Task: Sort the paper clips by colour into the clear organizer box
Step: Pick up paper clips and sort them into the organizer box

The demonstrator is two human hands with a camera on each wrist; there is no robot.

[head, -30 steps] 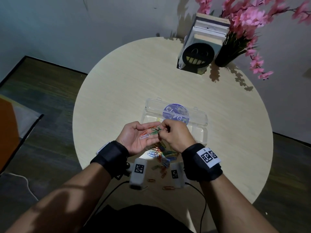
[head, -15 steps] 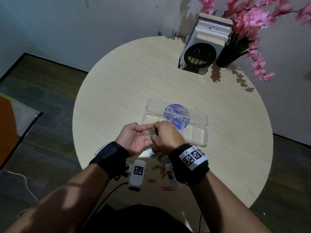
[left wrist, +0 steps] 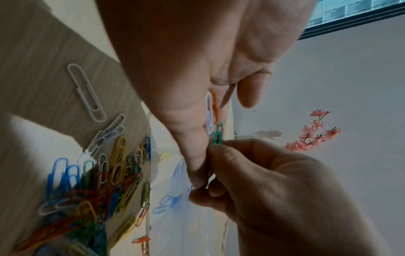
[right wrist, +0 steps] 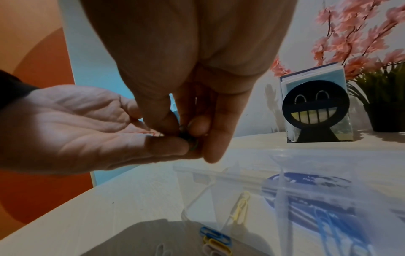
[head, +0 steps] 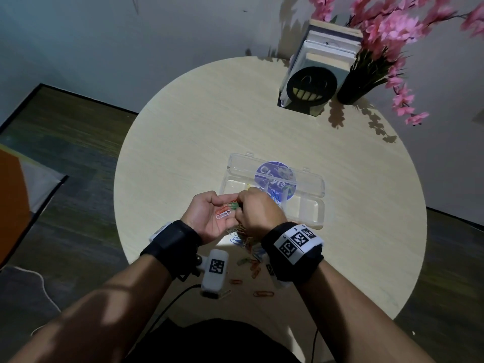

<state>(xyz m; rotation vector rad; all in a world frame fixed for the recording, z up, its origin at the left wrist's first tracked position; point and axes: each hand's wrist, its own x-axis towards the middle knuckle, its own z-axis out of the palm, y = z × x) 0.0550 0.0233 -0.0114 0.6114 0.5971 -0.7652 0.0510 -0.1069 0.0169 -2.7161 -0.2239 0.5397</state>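
I noted green paper clips [left wrist: 217, 132] pinched by the right hand [head: 258, 210] over the cupped left hand [head: 209, 217], which held white and orange clips; both hovered beside the clear organizer box [head: 313, 213] on the counter [head: 183, 127].

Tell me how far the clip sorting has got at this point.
Early stage. Done: a yellow paper clip lies in one compartment of the clear organizer box, and blue paper clips in the next. In hand: the left hand cups white, orange and green clips while the right hand pinches a green paper clip from it. Left: the mixed pile of paper clips on the table.
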